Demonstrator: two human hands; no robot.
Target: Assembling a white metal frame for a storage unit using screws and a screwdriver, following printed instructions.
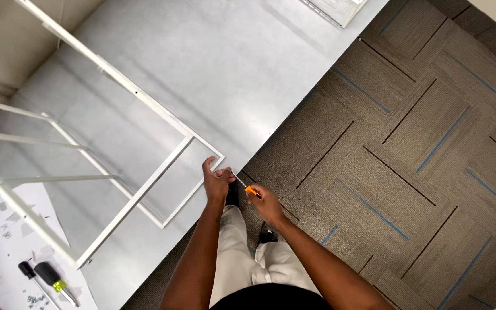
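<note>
A small screwdriver [244, 186] with an orange handle lay between the two hands, slanting from the lower right up to the left, just off the edge of the grey desk [213, 63] and above the patterned carpet [409, 149]. The right hand [267, 204] was closed around the orange handle, its grip clamped on the tool. The thin metal shaft ran up to the left hand [216, 179], whose thumb and fingers were pinched together at the tip of the shaft; whether they held the tip itself or some small part there was too small to tell. That left hand sat right at the near corner of a white metal frame [144, 155] that stood on the desk, close to it, though contact with the frame could not be made out.

The frame's thin bars stretched away to the upper left across the desk. At the lower left, well apart from both hands, a sheet of paper with drawings [7, 241] lay on the desk, and on it rested two more screwdrivers, one with a black and yellow handle [53, 276] and a slimmer black one [30, 272], beside a scatter of tiny hardware pieces [37, 299]
</note>
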